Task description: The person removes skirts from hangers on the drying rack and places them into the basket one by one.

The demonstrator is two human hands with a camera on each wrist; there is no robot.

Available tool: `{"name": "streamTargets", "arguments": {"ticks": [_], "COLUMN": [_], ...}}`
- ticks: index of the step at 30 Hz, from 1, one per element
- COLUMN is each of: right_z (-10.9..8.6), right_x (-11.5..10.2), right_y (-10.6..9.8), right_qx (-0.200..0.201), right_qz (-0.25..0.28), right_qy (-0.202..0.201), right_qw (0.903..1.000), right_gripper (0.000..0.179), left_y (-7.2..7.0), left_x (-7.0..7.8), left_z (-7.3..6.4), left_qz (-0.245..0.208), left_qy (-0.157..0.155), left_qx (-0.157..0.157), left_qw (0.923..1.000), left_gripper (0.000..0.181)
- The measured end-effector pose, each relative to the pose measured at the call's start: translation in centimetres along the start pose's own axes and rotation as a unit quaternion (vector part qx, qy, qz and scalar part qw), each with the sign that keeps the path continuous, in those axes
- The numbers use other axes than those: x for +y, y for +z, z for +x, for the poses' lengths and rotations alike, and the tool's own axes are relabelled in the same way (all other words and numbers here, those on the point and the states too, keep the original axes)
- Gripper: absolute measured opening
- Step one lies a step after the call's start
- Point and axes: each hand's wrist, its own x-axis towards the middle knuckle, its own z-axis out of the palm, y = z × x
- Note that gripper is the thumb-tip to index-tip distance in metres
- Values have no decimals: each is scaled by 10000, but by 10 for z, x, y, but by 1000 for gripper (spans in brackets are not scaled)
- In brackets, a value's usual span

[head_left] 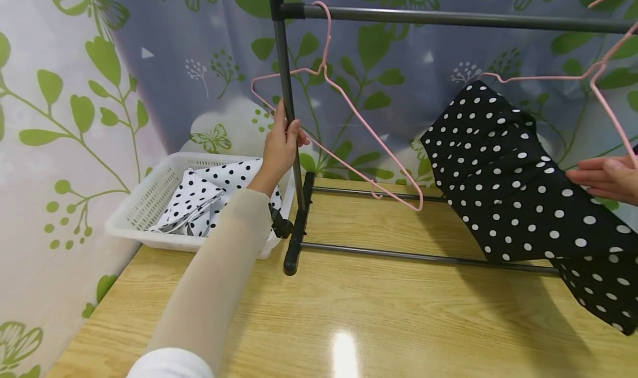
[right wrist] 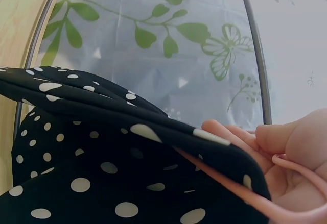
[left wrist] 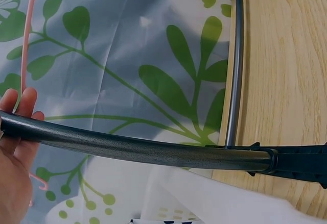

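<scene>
Table [head_left: 399, 311], wood-grained, carries everything standing. Clothes rack [head_left: 448, 18] on top; its left upright post [head_left: 283, 57] rises from a dark foot. Black polka-dot cloth [head_left: 523, 190] slopes down to the right, folded over the lower bar of the right hanger [head_left: 602, 62], so the bar bears its weight. White basket [head_left: 127, 231] sits just beside the rack's left end, probably to keep the white dotted cloth [head_left: 209, 190] within reach. Left hanger [head_left: 366, 125] hooks over the rail near the post, bare. Right hanger's hook is cropped at the frame edge; cannot tell whether it bears on the rail.

Left hand [head_left: 280, 151]: fingers and thumb narrow around the post, gripping it, judged to steady the rack. Right hand [head_left: 610, 176]: fingers straight, beside the black cloth and right hanger, apparently guiding the fold.
</scene>
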Motion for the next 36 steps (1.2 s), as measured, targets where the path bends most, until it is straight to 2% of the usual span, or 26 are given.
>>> {"name": "streamTargets", "arguments": {"ticks": [3, 6, 12, 19, 25, 32, 34, 36], "right_z": [-4, -9, -17, -19, -23, -28, -29, -30], "right_x": [-8, -16, -32, -38, -41, -51, -53, -54], "right_y": [11, 24, 42, 49, 56, 67, 69, 71], "right_qx": [225, 607, 769, 574, 429, 342, 296, 292], "right_qz": [64, -84, -348, -363, -161, 470, 479, 212], "right_qy": [-225, -444, -651, -826, -775, -875, -914, -886], "right_qw": [9995, 9971, 9943, 9943, 9959, 9945, 9942, 9954], "right_gripper": [25, 27, 31, 34, 33, 32, 32, 33], "left_y": [0, 0, 1, 1, 1, 2, 2, 2], "left_x": [0, -1, -2, -2, -2, -2, -1, -1], "left_z": [0, 0, 0, 0, 0, 0, 0, 0], "left_qz": [-2, -6, 5, 77, 115, 216, 238, 237], "left_qy": [-11, -40, -21, 77, 144, 196, 201, 195], "left_qx": [-1, -7, -3, 18, -10, 63, 88, 98], "left_qw": [10000, 10000, 10000, 9999, 9998, 9996, 9995, 9995], "left_gripper": [58, 59, 59, 58, 58, 57, 57, 57]}}
